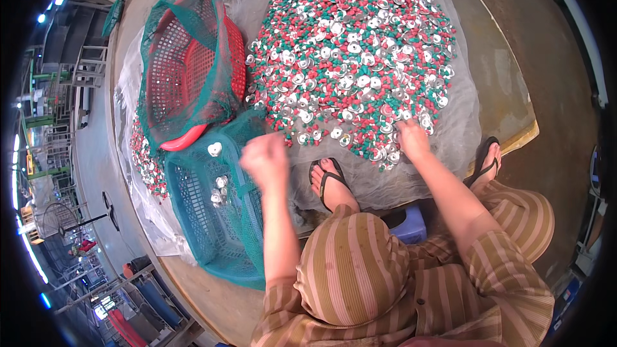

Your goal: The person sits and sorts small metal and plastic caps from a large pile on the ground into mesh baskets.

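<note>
A broad heap of small red and green pieces mixed with shiny silver discs [363,81] lies before me on a pale mesh sheet [464,99]. My right hand [414,140] reaches into its near edge, fingers drawn together beside some discs; what they grip, if anything, is hidden. Curled closed, my left hand [265,159] hovers by the right rim of a teal basket [186,218] lined with green netting. Its contents cannot be made out. Several silver discs [220,187] are inside that basket, and one more disc [214,149] shows near its far end.
Beyond the teal basket stands a red basket [234,58] draped in green net [215,0]. More mixed pieces [146,160] lie left of the baskets. My sandalled feet [331,180] rest at the sheet's near edge, with a blue plastic stool [409,225] close by. Racks and a fan [56,217] stand far left.
</note>
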The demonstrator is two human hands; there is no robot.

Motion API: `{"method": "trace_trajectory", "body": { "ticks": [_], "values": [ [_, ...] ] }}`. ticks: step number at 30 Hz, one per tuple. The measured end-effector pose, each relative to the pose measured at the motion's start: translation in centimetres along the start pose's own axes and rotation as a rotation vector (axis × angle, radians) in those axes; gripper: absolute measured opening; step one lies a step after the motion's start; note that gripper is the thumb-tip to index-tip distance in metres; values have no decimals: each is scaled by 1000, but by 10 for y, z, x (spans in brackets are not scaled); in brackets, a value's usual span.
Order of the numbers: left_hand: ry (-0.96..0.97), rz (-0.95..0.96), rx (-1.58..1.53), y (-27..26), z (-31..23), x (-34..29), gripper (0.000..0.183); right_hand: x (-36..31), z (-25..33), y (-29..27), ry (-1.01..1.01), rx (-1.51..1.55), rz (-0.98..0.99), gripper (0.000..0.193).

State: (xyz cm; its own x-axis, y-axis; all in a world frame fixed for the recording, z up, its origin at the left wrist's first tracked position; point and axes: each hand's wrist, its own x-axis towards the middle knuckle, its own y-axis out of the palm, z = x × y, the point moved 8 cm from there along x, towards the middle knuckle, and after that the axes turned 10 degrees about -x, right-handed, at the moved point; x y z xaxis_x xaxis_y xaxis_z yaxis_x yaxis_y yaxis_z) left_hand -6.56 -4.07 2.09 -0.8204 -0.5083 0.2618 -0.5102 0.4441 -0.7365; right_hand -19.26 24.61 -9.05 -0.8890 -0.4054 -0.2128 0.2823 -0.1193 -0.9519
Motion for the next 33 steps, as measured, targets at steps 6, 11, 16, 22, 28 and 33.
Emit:
{"method": "trace_trajectory", "body": {
  "ticks": [6, 11, 16, 22, 28, 33],
  "values": [
    [-99, 388, 88, 99, 11, -22, 23, 13, -7, -23, 163, 550, -102, 25],
    [-389, 459, -223, 114, 35, -14, 20, 7, -22, 7, 554, 1654, 361, 13],
    [-332, 438, -232, 120, 31, -27, 19, -6, -14, 20, 374, 837, 496, 18],
    [-89, 512, -30, 120, 11, -43, 23, -32, 46, 0, -275, -3, 261, 24],
    [-293, 438, -274, 110, 26, -33, 23, -17, 17, 14, -128, 357, 218, 18],
    [-387, 484, -273, 105, 36, -40, 21, -11, 15, 19, 11, 665, 281, 17]
  ]
}}
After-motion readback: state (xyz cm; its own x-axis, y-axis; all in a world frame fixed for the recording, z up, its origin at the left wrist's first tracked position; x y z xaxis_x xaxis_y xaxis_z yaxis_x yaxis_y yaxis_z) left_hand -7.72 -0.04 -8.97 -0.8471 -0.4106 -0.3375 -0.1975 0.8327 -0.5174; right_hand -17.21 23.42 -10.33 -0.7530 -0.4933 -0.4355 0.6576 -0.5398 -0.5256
